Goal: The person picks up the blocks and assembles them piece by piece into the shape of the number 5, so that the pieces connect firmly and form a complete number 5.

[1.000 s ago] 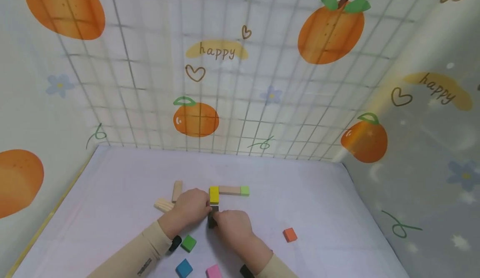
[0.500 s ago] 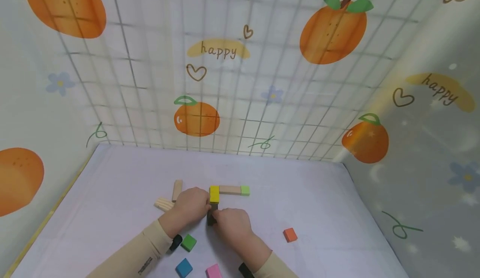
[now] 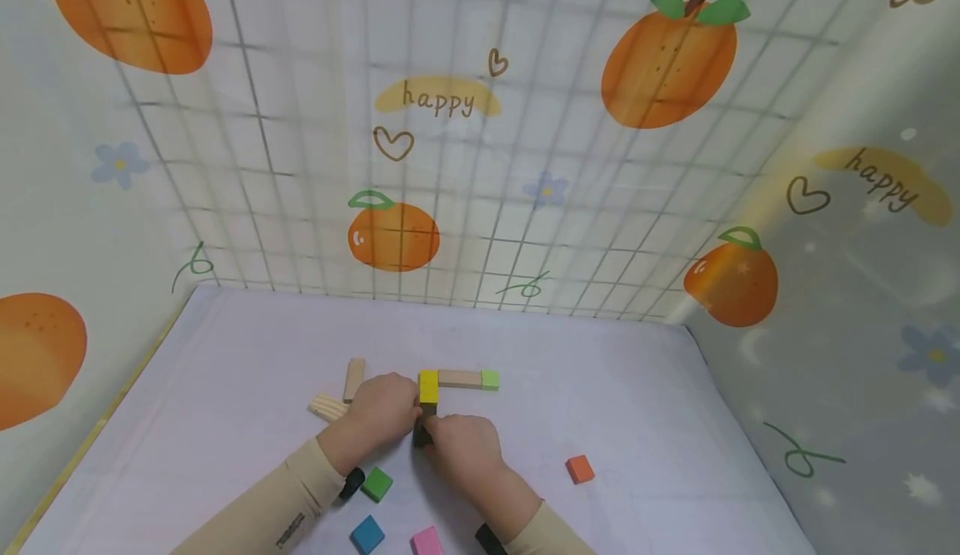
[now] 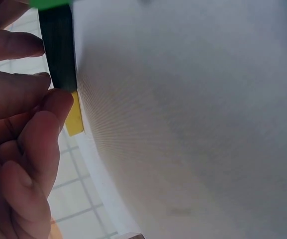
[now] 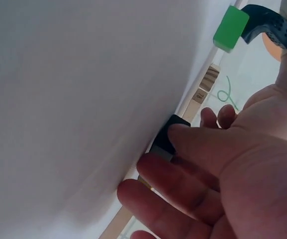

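In the head view my right hand point(image 3: 468, 451) pinches a black block point(image 3: 422, 434) between thumb and fingers; the right wrist view shows the thumb on the black block point(image 5: 169, 130). A yellow block point(image 3: 428, 386) lies right at its far end. From the left, my left hand point(image 3: 386, 407) has curled fingertips at the seam between yellow and black. In the left wrist view a fingertip partly covers the yellow block point(image 4: 74, 117); I cannot tell whether that hand grips it. A plain wooden block point(image 3: 459, 379) and a light green block point(image 3: 490, 381) extend rightward from the yellow one.
Two wooden planks point(image 3: 355, 380) lie left of the left hand. Nearer are a green cube point(image 3: 377, 484), a blue cube point(image 3: 367, 534) and a pink block point(image 3: 427, 541). An orange cube point(image 3: 581, 469) sits to the right. Patterned cloth walls point(image 3: 465, 230) enclose the white table.
The right hand has slid the black block slightly away from the body, closing the narrow gap to the yellow block. The left hand has stayed nearly still.
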Motion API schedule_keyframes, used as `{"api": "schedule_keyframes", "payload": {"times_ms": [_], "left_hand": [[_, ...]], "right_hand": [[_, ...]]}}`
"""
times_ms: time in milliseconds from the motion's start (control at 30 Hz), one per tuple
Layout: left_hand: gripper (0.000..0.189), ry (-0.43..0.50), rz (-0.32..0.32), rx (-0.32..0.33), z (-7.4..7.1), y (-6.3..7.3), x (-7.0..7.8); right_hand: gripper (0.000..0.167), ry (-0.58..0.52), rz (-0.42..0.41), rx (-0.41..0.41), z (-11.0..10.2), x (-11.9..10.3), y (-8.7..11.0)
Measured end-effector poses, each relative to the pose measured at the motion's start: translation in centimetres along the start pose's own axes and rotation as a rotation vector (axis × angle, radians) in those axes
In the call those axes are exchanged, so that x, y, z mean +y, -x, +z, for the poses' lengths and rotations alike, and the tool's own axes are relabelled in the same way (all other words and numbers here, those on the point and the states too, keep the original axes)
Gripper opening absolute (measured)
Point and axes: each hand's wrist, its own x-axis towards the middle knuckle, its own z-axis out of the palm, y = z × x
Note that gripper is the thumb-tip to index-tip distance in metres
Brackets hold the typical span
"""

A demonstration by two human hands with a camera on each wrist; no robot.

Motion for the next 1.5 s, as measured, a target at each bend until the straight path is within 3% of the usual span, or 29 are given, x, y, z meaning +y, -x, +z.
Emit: {"api": "schedule_keyframes", "payload": {"times_ms": [267,333,500,567,700,867,967,1033,1233,1367,1500], "left_hand": [[0.019,0.002,0.009,-0.002,0.0,0.1,-0.5],[0.018,-0.018,0.006,0.039,-0.4,0.4,-0.9],[0.022,-0.179,-0.111,0.192,-1.5,1.0,-2.6],[0.023,-0.23,-0.175,0.194,-1.8,1.1,-3.3],[0.018,-0.261,-0.223,0.135,-1.7,1.4,-3.7],[0.021,-0.354,-0.154,0.12,-1.5,2.9,-2.9],[0.023,-0.439,-0.079,0.125,-1.5,4.6,-2.4],[0.019,-0.468,-0.041,0.087,-2.1,6.0,-1.8],[0.009,-0.459,0.035,-0.095,-3.5,8.6,-0.5],[0.007,-0.42,0.105,-0.125,-3.3,9.2,0.2],[0.008,-0.354,0.154,-0.17,-3.2,10.1,1.5]], "right_hand": [[0.018,0.004,0.003,0.0,0.3,-0.1,-0.2],[0.018,0.004,0.004,-0.006,0.4,-0.2,-0.2],[0.016,0.014,0.001,-0.03,0.3,-0.4,-0.2],[0.014,0.015,0.007,-0.055,0.0,-0.4,-0.1],[0.021,-0.042,0.042,-0.125,-0.7,-0.3,0.5],[0.036,-0.171,0.054,-0.186,-1.3,0.3,2.3],[0.038,-0.223,0.028,-0.188,-1.3,1.0,3.6],[0.038,-0.259,0.02,-0.194,-1.5,1.5,4.3],[0.037,-0.326,-0.016,-0.205,-1.9,2.4,5.5],[0.039,-0.341,-0.053,-0.236,-1.5,2.1,5.6],[0.045,-0.349,-0.14,-0.281,-1.5,1.5,5.6]]}}
